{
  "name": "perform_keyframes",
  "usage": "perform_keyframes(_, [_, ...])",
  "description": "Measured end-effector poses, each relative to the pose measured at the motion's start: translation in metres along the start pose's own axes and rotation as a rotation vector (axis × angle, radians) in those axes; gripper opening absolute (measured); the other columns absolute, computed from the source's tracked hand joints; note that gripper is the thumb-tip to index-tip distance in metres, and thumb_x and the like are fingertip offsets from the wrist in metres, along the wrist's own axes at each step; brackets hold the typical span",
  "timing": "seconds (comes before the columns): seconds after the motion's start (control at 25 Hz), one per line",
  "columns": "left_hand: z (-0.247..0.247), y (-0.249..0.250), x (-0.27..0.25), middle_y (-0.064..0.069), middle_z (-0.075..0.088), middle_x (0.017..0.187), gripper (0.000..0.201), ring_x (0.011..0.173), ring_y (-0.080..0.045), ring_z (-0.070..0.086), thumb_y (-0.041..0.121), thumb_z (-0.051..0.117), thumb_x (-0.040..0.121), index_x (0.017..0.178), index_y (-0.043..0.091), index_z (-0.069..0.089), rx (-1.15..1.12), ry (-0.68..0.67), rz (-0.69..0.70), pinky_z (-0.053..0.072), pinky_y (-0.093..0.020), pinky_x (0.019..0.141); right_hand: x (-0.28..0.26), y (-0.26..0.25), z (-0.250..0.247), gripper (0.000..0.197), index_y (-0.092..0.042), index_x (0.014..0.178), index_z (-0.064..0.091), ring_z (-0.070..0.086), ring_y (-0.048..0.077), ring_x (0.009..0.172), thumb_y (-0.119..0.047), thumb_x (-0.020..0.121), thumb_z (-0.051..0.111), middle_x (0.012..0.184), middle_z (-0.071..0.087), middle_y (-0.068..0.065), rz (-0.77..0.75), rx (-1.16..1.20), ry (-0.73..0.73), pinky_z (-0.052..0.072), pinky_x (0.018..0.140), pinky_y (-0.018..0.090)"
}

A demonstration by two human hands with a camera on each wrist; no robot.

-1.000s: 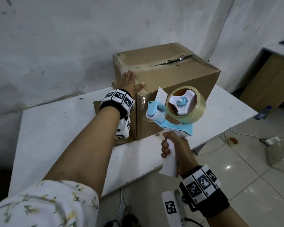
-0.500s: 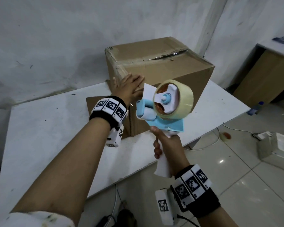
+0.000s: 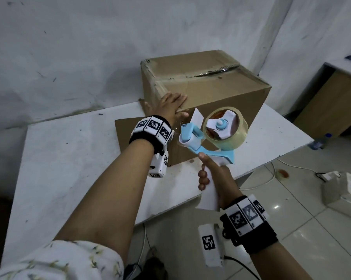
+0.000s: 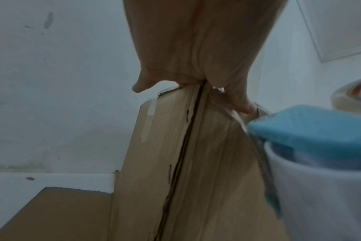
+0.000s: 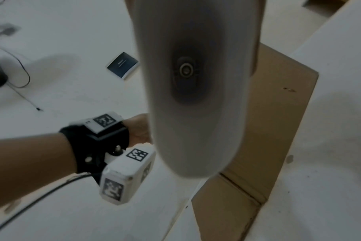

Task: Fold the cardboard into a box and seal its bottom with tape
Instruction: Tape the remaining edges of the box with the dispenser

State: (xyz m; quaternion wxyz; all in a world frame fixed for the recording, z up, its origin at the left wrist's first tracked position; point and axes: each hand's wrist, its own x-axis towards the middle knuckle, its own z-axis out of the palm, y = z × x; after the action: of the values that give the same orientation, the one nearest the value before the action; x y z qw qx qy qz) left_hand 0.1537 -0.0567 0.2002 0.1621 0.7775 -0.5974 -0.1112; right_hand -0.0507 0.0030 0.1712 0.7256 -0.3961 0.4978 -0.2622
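Note:
A brown cardboard box [image 3: 215, 93] stands on the white table [image 3: 69, 158], its taped seam on top. My left hand [image 3: 171, 104] lies flat with straight fingers on the box's near top corner; the left wrist view shows the palm [image 4: 198, 48] pressing the corner edge of the box [image 4: 175, 163]. My right hand [image 3: 213, 174] grips the white handle of a blue tape dispenser [image 3: 207, 138] with a clear tape roll [image 3: 225, 126], held in front of the box's near face. The right wrist view is filled by the dispenser's handle [image 5: 196, 81].
A loose flap of cardboard [image 3: 126, 134] lies flat on the table left of the box. The table's front edge runs just under my right hand. On the tiled floor to the right are a white box [image 3: 344, 190], cables and a bottle [image 3: 320, 141]. A wooden cabinet [image 3: 332, 102] stands at the right.
My left hand slid from the box's left side edge up onto its near top corner. The right hand with the dispenser moved closer to the box's front face.

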Motion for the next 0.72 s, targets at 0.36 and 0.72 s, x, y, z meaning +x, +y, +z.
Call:
perform_keyframes(0.36, [-0.006,0.004,0.003,0.000,0.011,0.157,0.059,0.145,-0.023,0.000,0.035,0.044,0.093,0.146,0.024,0.020,-0.042,-0.019,0.003,-0.003,-0.037,0.118,-0.010,-0.019,-0.002,0.024,-0.014,0.079,0.053,0.036,0.010,0.037,-0.035,0.084,0.063,0.044,0.041,-0.001,-0.028,0.050,0.016,0.035,0.039,0.019])
perform_keyframes(0.72, [-0.015,0.003,0.016,-0.027,0.027,0.147,0.062,0.139,-0.038,0.025,0.033,0.019,0.090,0.136,-0.006,0.034,-0.087,-0.092,0.074,0.009,-0.035,0.117,-0.021,-0.047,-0.010,0.021,-0.011,0.066,0.048,0.035,0.016,0.040,-0.010,0.085,0.057,0.051,0.042,0.008,-0.286,-0.516,0.025,0.031,0.042,0.021])
